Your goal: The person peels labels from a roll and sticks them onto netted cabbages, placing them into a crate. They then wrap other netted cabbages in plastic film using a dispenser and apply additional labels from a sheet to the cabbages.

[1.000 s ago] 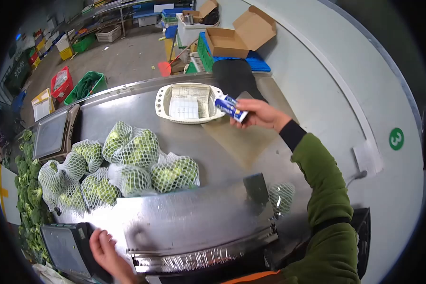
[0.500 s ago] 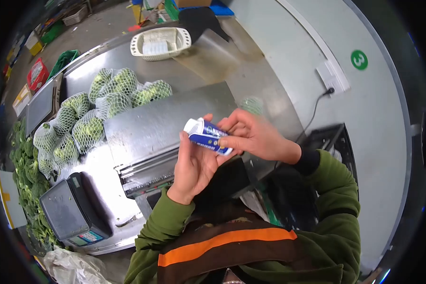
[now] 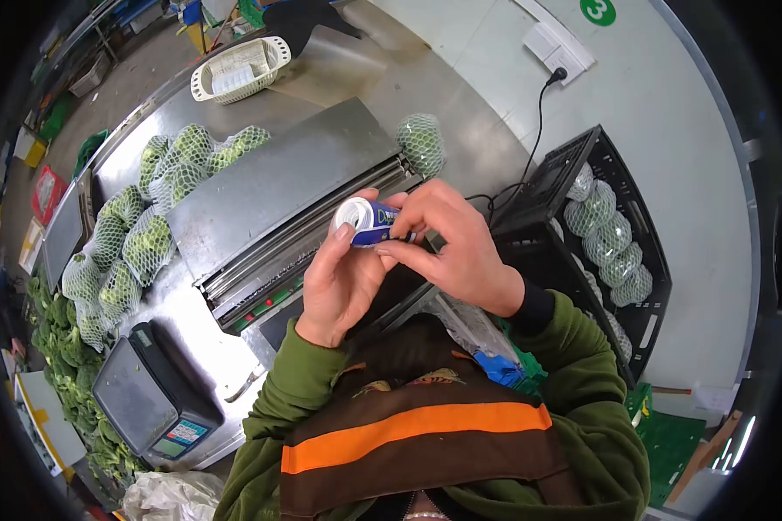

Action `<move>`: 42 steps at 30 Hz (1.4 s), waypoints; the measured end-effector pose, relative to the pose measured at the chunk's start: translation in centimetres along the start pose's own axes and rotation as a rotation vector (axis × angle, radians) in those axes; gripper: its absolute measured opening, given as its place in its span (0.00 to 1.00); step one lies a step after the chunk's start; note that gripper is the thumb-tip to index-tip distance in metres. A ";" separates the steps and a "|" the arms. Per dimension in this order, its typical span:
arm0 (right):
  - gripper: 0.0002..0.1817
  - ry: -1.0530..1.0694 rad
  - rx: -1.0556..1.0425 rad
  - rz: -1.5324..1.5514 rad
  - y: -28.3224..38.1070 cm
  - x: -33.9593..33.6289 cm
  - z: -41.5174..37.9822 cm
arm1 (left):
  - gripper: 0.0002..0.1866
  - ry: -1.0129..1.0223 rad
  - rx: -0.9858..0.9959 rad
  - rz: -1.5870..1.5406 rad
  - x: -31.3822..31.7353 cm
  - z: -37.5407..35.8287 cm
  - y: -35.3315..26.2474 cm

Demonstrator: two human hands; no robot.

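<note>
A roll of blue-and-white printed labels is held up in front of me, its white hollow end facing left. My left hand supports it from the left and below, thumb by the open end. The fingers of my right hand pinch the roll's right side, where part of the printed strip shows. Below and behind the hands is a metal-topped wrapping machine with a slotted roller front. One net-wrapped broccoli head sits just beyond the machine's right end.
Several netted broccoli heads lie left of the machine. Bare broccoli is heaped at the far left by a scale. A cream basket stands at the back. At right, a black crate holds netted produce; a power cord hangs nearby.
My view has swung right and down, bringing the black crate into fuller view. The roll has turned so its hollow end shows more; my right fingers have shifted along its side.
</note>
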State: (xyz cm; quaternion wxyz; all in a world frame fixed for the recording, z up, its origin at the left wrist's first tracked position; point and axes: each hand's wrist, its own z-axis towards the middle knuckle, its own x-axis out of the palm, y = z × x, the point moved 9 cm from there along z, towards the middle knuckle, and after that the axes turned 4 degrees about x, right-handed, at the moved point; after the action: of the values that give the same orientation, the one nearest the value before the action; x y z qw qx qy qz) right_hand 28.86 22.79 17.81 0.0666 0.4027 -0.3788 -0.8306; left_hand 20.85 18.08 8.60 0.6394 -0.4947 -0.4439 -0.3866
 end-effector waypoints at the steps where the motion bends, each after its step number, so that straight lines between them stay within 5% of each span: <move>1: 0.16 -0.036 0.086 0.102 -0.3 -0.3 -0.4 | 0.27 0.037 -0.002 0.075 0.2 -0.3 -0.1; 17: 0.14 -0.125 -0.095 0.126 0.4 -1.0 -3.6 | 0.24 0.004 -0.020 0.349 -0.1 -1.9 0.5; 26: 0.14 0.076 -0.136 0.125 0.1 -0.2 -4.2 | 0.23 0.014 -0.133 0.388 -0.5 -2.4 1.3; 28: 0.14 -0.078 -0.282 -0.042 1.2 -0.5 -5.1 | 0.23 -0.026 -0.121 0.301 -0.6 -2.7 1.6; 32: 0.14 -0.183 -0.225 0.048 1.0 -1.0 -5.0 | 0.23 -0.070 -0.058 0.260 -0.4 -2.7 1.5; 42: 0.15 0.039 -0.274 -0.064 1.0 -0.4 -4.4 | 0.24 0.031 -0.166 0.360 -0.5 -2.8 1.2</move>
State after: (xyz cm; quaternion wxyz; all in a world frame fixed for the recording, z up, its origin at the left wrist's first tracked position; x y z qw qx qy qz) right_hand 32.09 19.71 17.06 0.1016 0.4177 -0.2472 -0.8684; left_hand 22.30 15.60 7.43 0.6619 -0.6110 -0.3050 -0.3090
